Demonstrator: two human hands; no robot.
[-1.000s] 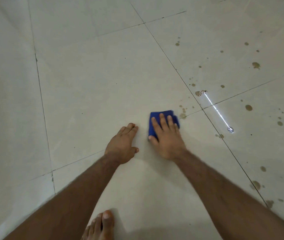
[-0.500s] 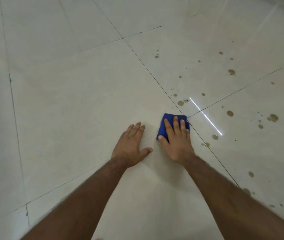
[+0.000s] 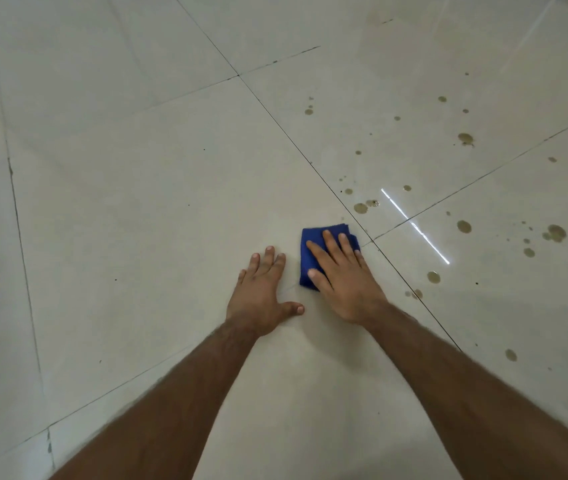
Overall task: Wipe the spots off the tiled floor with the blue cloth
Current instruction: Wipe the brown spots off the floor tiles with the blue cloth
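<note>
Right hand: the right hand (image 3: pixel 343 284) lies flat on the blue cloth (image 3: pixel 313 245), fingers straight and slightly spread, pressing it to the floor; nothing is curled round it.
Left hand: the left hand (image 3: pixel 262 296) rests palm-down on the bare tile at the cloth's 8 o'clock, just beside it, fingers straight, thumb out toward the right hand; it holds nothing.
Blue cloth: folded into a small pad, just right of the frame's centre, its far corner close to the crossing of two grout lines (image 3: pixel 372 239).
Spots: brown spots (image 3: pixel 360 208) lie at the cloth's 1 o'clock, just past the grout line; more are scattered from 12 round to 4 o'clock, among them a large one (image 3: pixel 556 233) far out at 3 o'clock.
Tiled floor: the pale glossy tiled floor (image 3: pixel 137 202) shows a bright streak of reflected light (image 3: pixel 414 226) at the cloth's 2 o'clock.
</note>
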